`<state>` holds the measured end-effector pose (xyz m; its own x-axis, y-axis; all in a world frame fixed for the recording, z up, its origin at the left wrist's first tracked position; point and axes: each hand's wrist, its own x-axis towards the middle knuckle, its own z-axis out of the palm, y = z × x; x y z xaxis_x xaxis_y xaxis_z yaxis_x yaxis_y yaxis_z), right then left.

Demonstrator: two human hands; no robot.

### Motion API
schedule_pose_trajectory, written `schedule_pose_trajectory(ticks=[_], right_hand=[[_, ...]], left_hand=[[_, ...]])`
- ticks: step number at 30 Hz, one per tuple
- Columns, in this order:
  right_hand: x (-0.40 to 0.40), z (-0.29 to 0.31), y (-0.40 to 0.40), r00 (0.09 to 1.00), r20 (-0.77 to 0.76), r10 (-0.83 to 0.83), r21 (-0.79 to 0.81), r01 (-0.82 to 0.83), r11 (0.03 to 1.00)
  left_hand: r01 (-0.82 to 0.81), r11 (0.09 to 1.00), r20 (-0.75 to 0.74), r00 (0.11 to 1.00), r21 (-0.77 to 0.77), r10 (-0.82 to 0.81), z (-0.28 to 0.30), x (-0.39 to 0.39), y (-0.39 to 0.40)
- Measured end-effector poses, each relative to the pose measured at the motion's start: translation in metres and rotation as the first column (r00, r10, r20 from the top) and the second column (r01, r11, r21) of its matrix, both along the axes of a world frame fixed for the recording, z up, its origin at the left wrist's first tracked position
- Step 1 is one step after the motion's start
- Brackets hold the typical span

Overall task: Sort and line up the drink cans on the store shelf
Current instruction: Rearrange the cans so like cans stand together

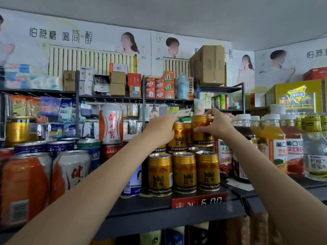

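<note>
Both arms reach up and forward to a dark store shelf (203, 212) crowded with drinks. The left hand (159, 131) wraps its curled fingers around a gold can (178, 137) in the upper layer of a stack, its grip closed on the can's left side. The right hand (215, 127) holds the neighbouring gold can (201, 131), slightly higher and just to the right: the thumb presses the can's front and the fingers curve over its top rim, so this grip is grasping too. The two held cans stand upright and nearly touch each other.

Below them, three more gold cans (184, 171) stand in a straight row at the front edge of the shelf, labels facing out, with further can tops visible behind. A red and black price tag (199, 200) sits on the shelf lip under this row.

To the left stand orange-and-white cans (70, 171), blue cans (58, 147) and one tall white can (111, 123) perched on top of others. To the right, capped juice bottles (273, 144) fill the shelf. Behind, further racks hold small boxes (160, 88) and hanging packets.
</note>
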<state>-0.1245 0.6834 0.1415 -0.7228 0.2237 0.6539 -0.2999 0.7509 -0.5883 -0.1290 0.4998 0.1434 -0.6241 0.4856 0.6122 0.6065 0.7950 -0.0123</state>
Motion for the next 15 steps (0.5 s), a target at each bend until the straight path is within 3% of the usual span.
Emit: schedule_pose_trajectory(ticks=[9, 12, 15], right_hand=[[-0.031, -0.021, -0.006, 0.999, -0.039, -0.028, 0.056, 0.03, 0.998], [-0.032, -0.021, -0.007, 0.999, -0.008, -0.034, 0.156, 0.035, 0.987], [-0.028, -0.018, -0.005, 0.998, 0.053, 0.014, 0.14, -0.021, 0.99]], left_hand=[[-0.006, 0.999, -0.07, 0.998, -0.036, 0.004, -0.003, -0.012, 0.001], [0.0, 1.0, -0.098, 0.995, -0.012, -0.001, -0.005, -0.016, 0.002], [0.005, 1.0, -0.117, 0.993, -0.005, -0.005, -0.008, -0.018, 0.003]])
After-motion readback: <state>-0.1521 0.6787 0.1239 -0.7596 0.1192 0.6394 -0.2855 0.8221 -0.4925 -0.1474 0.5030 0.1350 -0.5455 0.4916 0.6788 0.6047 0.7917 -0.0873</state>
